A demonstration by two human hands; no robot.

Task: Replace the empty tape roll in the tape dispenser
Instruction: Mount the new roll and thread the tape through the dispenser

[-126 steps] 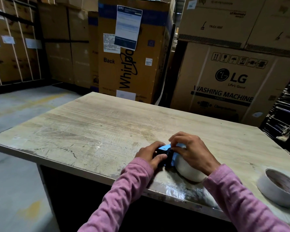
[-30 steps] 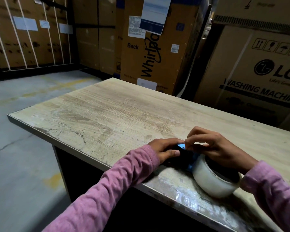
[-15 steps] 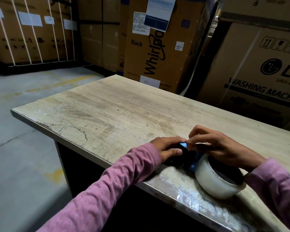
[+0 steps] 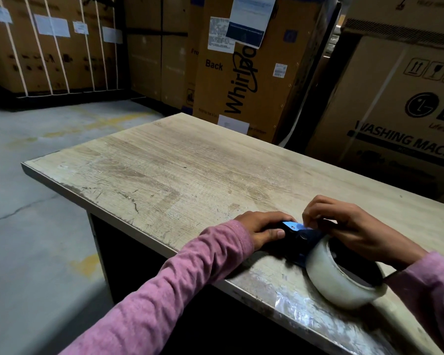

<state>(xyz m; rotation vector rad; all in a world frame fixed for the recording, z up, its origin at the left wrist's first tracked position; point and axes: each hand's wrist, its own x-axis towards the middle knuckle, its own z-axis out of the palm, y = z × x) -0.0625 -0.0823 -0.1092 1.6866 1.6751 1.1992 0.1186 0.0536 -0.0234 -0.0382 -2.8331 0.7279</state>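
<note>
Two arms in pink long sleeves reach forward from the lower edge. The left hand point(image 4: 263, 228) lies palm down, fingers curled in a loose grip, thumb along its near side. The right hand point(image 4: 354, 230) arches, fingertips pinched together.

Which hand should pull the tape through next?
Probably the right hand: its fingertips already pinch at the dispenser's blue front, beside the roll. The left hand grips the dispenser, steadying it.

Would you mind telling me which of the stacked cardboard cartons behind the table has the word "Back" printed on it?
It is the Whirlpool carton, standing just beyond the table's far corner. The LG washing machine carton to its right carries handling symbols instead, and the strapped cartons to its left show only paper labels.
</note>
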